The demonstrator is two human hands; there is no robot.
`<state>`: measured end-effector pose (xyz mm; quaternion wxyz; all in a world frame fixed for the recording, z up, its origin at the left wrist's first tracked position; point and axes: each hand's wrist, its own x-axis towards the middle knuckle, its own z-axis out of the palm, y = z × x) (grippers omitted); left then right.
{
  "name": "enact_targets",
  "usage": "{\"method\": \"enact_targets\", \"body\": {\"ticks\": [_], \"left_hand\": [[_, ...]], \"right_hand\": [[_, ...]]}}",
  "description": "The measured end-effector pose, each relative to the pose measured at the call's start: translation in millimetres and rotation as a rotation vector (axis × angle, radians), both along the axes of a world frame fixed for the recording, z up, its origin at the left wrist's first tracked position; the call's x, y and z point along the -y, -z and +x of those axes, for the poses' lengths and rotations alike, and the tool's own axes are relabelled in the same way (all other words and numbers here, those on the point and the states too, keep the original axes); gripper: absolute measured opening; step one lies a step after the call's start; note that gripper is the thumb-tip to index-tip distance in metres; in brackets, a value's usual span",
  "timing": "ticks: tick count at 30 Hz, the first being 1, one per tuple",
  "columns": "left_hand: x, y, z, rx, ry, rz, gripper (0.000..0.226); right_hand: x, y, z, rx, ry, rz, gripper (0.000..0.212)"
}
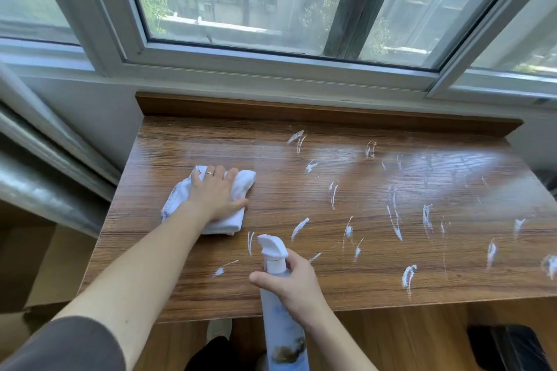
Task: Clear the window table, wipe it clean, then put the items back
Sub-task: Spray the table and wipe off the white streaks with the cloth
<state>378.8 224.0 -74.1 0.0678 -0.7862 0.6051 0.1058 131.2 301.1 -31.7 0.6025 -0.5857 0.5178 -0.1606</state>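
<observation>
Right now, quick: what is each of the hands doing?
Left hand: open, fingers flat, pressing the white cloth on the table.
Right hand: closed around the spray bottle.

Table (301,190) – glossy wood-grain; cloth (241,184) – soft white fabric; spray bottle (280,310) – smooth plastic.

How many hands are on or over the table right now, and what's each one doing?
2. The left hand presses a white cloth flat on the table's left part; the right hand grips a spray bottle at the near edge.
</observation>
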Motion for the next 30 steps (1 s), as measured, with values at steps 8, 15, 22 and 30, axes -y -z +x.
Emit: {"method": "enact_targets", "body": {"ticks": [8,15,22,30], "left_hand": [[-89.8,22.9,-39.1,0.004,-0.053,-0.272,0.068],[-127.6,40.4,-59.8,0.06,-0.082,-0.468,0.051],[-94.0,33.0,-34.3,0.095,-0.043,-0.397,0.047],[-51.1,16.5,-12.3,0.082,-0.056,-0.16,0.046]], "right_hand": [[2.7,0.4,-12.9,0.012,-0.026,-0.04,0.049],[-4.9,9.3,-11.3,0.033,-0.036,-0.025,0.038],[-25.3,13.2,-4.5,0.013,-0.014,0.01,0.044],[-60.5,15.1,-0.4,-0.029,0.077,-0.017,0.032]]}}
